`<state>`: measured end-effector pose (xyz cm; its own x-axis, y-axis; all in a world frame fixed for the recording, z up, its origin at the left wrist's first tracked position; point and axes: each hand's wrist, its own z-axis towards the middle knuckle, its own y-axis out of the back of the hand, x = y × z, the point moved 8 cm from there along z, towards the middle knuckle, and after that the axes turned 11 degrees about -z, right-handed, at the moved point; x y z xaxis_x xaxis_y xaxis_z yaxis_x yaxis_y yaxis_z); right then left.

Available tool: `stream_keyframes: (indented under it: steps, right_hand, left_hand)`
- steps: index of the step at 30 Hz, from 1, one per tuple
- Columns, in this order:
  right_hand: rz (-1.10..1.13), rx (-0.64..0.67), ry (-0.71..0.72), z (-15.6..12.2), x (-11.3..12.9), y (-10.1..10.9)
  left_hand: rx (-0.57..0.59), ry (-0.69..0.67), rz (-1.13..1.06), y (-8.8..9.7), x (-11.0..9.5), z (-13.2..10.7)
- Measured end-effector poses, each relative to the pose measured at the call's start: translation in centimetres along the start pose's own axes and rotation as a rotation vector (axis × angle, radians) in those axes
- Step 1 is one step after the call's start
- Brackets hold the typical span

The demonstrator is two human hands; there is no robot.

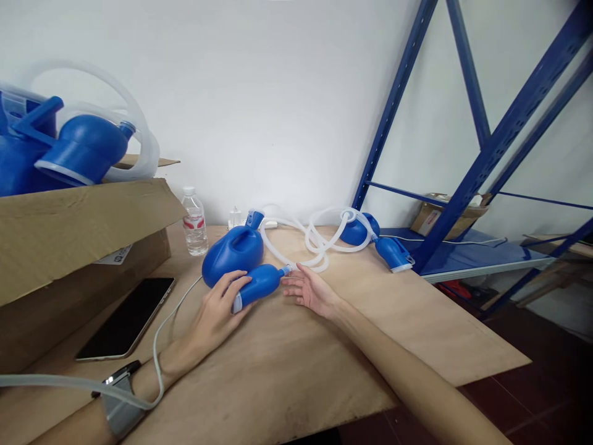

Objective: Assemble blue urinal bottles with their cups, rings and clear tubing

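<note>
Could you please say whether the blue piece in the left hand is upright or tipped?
Tipped: the piece lies sideways in the left hand, neck towards the right hand.

The left hand (pixel 215 314) grips the blue receptacle (pixel 265 282) near its white-rimmed end, fingers above and thumb below; the narrow neck points right. The right hand (pixel 315 292) is positioned beside the neck, palm turned up, fingers spread. The blue bottle (pixel 230 254) lies directly behind the receptacle on the table (pixel 301 377). Translucent tubing (pixel 319 250) is looped to the right, near a second receptacle (pixel 393 253). A clear water bottle (pixel 195 233) stands upright at left, behind a dark-screened phone (pixel 127 321). An open carton (pixel 78 238) at far left contains further blue units. A pale cable (pixel 156 346) crosses the left wrist. A blue rack (pixel 397 93) stands at right.
</note>
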<state>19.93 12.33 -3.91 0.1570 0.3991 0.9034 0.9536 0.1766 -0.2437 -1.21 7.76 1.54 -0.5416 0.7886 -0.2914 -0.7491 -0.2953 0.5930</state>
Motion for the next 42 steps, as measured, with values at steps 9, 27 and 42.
stream_keyframes:
  steps: [9,27,42]
  right_hand:
    - [-0.054,0.095,0.12,0.38,-0.13,-0.75]
    - [0.107,0.087,0.099,0.57,0.0,-0.81]
    - [0.013,0.041,0.192,0.74,-0.11,-0.58]
  left_hand:
    - [-0.04,0.038,-0.037,0.42,0.17,0.06]
    - [-0.101,0.019,-0.054,0.87,-0.18,0.3]
    - [-0.101,0.02,-0.037,0.86,-0.25,0.26]
